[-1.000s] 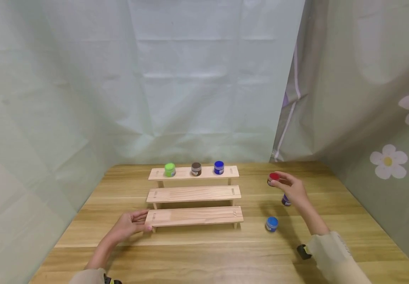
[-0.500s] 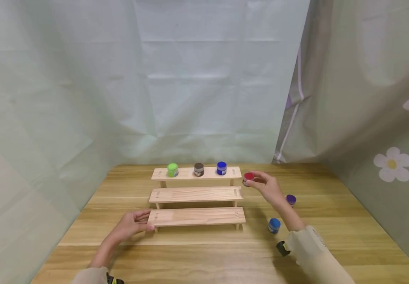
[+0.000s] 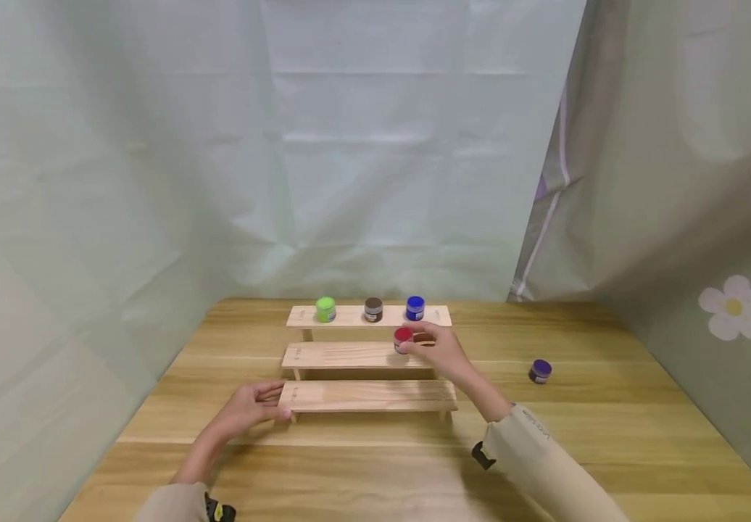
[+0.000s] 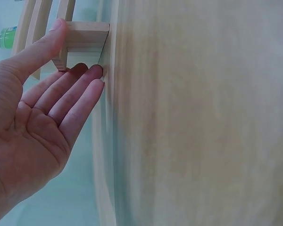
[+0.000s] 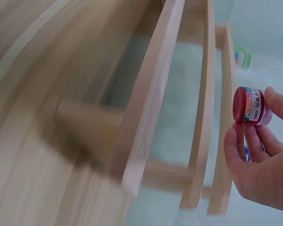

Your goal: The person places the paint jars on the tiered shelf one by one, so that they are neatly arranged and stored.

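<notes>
My right hand [image 3: 444,352] pinches a small red paint jar [image 3: 404,340] between thumb and fingers, in front of the top shelf and over the right part of the middle one. The right wrist view shows the printed label of this jar [image 5: 253,106]. With my left hand [image 3: 243,413] I hold the left end of the three-tier wooden stand [image 3: 369,396]; the thumb lies at the front of the lowest shelf and the fingers reach along its side. Green [image 3: 326,309], brown [image 3: 373,309] and dark blue [image 3: 415,308] paint jars stand in a row on the top shelf.
A purple paint jar [image 3: 541,371] stands on the wooden table [image 3: 362,471] right of the stand. My right forearm covers part of the table. Pale cloth [image 3: 388,145] hangs behind, and a flowered cloth [image 3: 669,217] hangs on the right.
My right hand has carried the red paint jar leftward from the table's right side to the stand. The light blue jar is now hidden behind the right arm. My left hand stays at the stand.
</notes>
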